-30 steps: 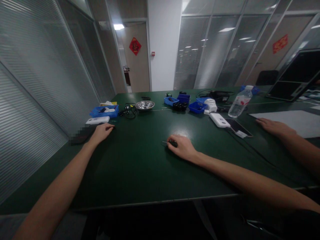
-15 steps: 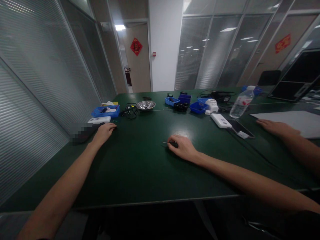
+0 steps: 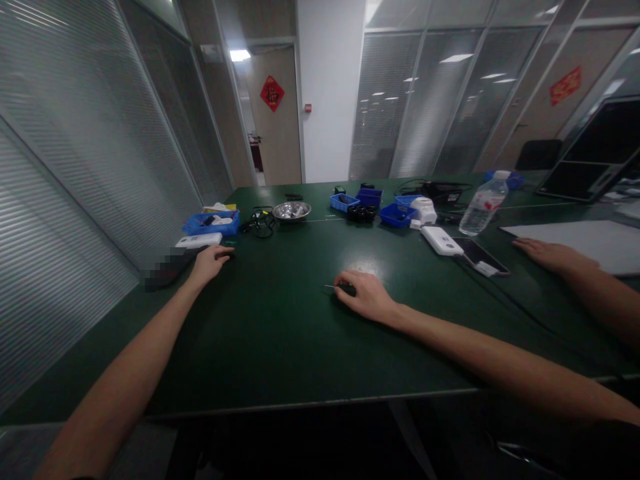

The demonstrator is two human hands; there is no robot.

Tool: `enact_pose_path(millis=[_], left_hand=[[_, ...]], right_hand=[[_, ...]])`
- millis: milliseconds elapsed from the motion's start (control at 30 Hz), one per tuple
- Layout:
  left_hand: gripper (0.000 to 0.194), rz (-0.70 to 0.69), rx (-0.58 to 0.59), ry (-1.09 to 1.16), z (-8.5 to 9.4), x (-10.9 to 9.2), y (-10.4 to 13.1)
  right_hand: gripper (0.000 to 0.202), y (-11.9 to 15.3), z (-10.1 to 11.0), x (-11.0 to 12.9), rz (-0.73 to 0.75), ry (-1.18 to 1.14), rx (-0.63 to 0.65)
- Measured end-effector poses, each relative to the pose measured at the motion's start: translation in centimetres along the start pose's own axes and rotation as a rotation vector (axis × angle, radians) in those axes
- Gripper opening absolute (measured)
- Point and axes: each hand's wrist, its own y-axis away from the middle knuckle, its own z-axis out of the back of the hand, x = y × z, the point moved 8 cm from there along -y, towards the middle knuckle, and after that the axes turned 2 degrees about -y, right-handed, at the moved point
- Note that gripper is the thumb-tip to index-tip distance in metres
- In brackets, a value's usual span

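Observation:
On the green table, my right hand (image 3: 367,295) is closed round the dark handle of a screwdriver-like tool (image 3: 346,289); its thin metal shaft points left. My left hand (image 3: 207,263) rests at the left side of the table, in front of a white device (image 3: 200,240) and beside a dark, partly pixelated item (image 3: 170,268). Its thumb and fingers are bent round a small dark thing (image 3: 230,255), too small to make out. Behind that hand are a blue tray (image 3: 213,227) with mixed items, a coil of black cable (image 3: 260,223) and a shiny metal bowl (image 3: 292,212) with small pieces inside.
Small blue bins (image 3: 397,215) stand towards the back. To the right are a white power bank (image 3: 441,241) with a cable, a phone (image 3: 480,255) and a water bottle (image 3: 485,205). Another person's hand (image 3: 555,255) lies at the right by a white sheet (image 3: 607,243).
The fingers of my left hand have shifted slightly, and the small dark thing at their tips shows more. My right hand and the tool have barely moved.

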Motion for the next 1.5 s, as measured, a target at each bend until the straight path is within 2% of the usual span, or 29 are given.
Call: enact_pose_path(millis=[133, 367, 567, 700, 833, 933, 1000, 1067, 1133, 1233, 1300, 1400, 1500], left_hand=[[0.038, -0.079, -0.002, -0.055, 0.1, -0.7, 0.2], [0.043, -0.210, 0.019, -0.235, 0.1, -3.4, 1.0], [0.039, -0.192, -0.015, -0.252, 0.3, -4.0, 1.1], [0.040, -0.093, -0.064, -0.208, 0.4, -3.1, 0.9], [0.035, -0.062, -0.023, -0.158, 0.2, -2.4, 0.6], [0.032, -0.106, 0.001, -0.120, 0.3, -3.5, 0.7], [0.031, -0.139, 0.043, -0.088, 0.1, -5.5, 0.9], [0.029, -0.197, 0.102, -0.040, -0.6, -8.9, 1.4], [0.029, -0.295, 0.152, 0.040, -1.5, -13.7, 2.3], [0.031, -0.485, 0.244, 0.197, -3.0, -21.9, 4.8], [0.034, -0.532, 0.321, 0.340, -3.9, -26.1, 6.6], [0.043, -0.510, 0.387, 0.528, -4.7, -29.5, 8.5], [0.043, -0.464, 0.363, 0.634, -4.7, -30.0, 9.2]], right_hand=[[0.012, 0.0, 0.0, 0.1, 0.000, -0.005, 0.007], [0.013, 0.0, 0.0, 0.2, -0.011, -0.003, 0.017], [0.013, 0.0, 0.0, 0.2, -0.001, -0.006, 0.031], [0.014, 0.0, 0.0, 0.3, 0.004, -0.018, 0.034], [0.014, 0.1, 0.1, 0.5, 0.007, -0.021, 0.041], [0.014, 0.1, 0.2, 0.6, 0.008, -0.022, 0.039], [0.014, 0.1, 0.2, 0.6, 0.009, -0.021, 0.036], [0.014, 0.1, 0.2, 0.5, 0.007, -0.018, 0.036], [0.014, 0.0, 0.2, 0.4, 0.005, -0.017, 0.031], [0.014, 0.0, 0.3, 0.4, 0.021, -0.030, 0.004], [0.013, 0.1, 0.4, 0.5, 0.038, -0.042, -0.023], [0.012, 0.2, 0.6, 0.7, 0.060, -0.057, -0.051], [0.013, 0.3, 0.6, 1.0, 0.081, -0.069, -0.045]])
